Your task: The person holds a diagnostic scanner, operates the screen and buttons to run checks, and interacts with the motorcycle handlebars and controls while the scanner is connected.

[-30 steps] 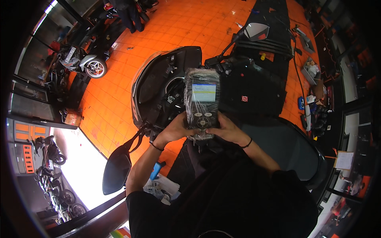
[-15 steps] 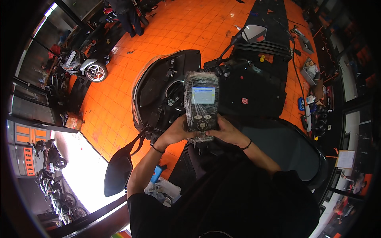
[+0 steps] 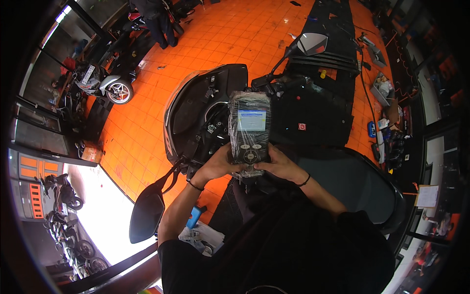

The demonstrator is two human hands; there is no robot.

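A handheld diagnostic scanner (image 3: 250, 139) wrapped in clear plastic film is held upright in front of me, its screen lit. My left hand (image 3: 218, 164) is closed round its lower left side, and my right hand (image 3: 281, 164) round its lower right. Both thumbs lie near the round button pad at the bottom; the fingers behind the scanner are hidden. Just beyond it is the front of a scooter, with a dark front panel (image 3: 198, 105), and the scooter's long black seat (image 3: 342, 183) stretches to my right.
Scooter mirrors stand out at the near left (image 3: 147, 211) and far right (image 3: 312, 44). A blue object (image 3: 195, 215) and plastic bags (image 3: 205, 237) lie low on the left. Tools and a grey bin (image 3: 383, 90) line the right side. A person (image 3: 155, 24) stands at the far left near parked motorcycles.
The view has shifted slightly, so the scanner and scooter appear a little lower. Both hands keep the same hold on the scanner.
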